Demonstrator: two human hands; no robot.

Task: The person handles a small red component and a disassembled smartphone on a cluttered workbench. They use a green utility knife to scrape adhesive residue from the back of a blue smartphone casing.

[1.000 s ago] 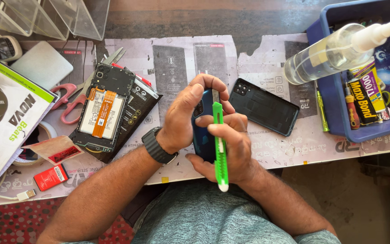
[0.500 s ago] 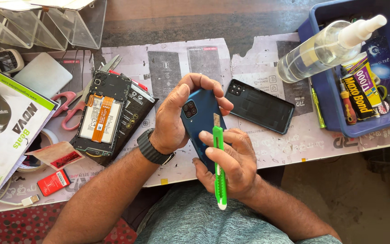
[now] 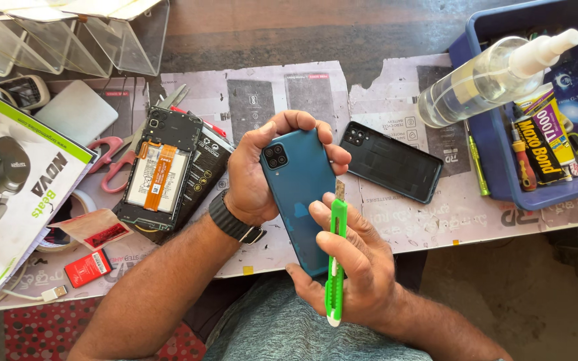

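**Blue phone and green cutter over a cluttered bench**

Paper-covered bench point(image 3: 396, 220) fills the view under my hands, bright in the sun. Nearest me, at six o'clock, my right hand point(image 3: 356, 267) is wrapped around a green cutter point(image 3: 334, 257), thumb pressed along its body, short blade pointing up to twelve o'clock against the right edge of the blue phone point(image 3: 302, 194). My left hand point(image 3: 262, 174), with a dark watch point(image 3: 234, 220) on its wrist, grips that phone from above, fingers curled over its top end, camera side facing me. Just past it, at two o'clock, a dark phone back cover point(image 3: 391, 162) lies flat on the paper. At nine o'clock an opened phone point(image 3: 160, 175) shows its battery. Farther out at two o'clock, a clear spray bottle point(image 3: 483, 79) lies across a blue tray point(image 3: 503, 180).
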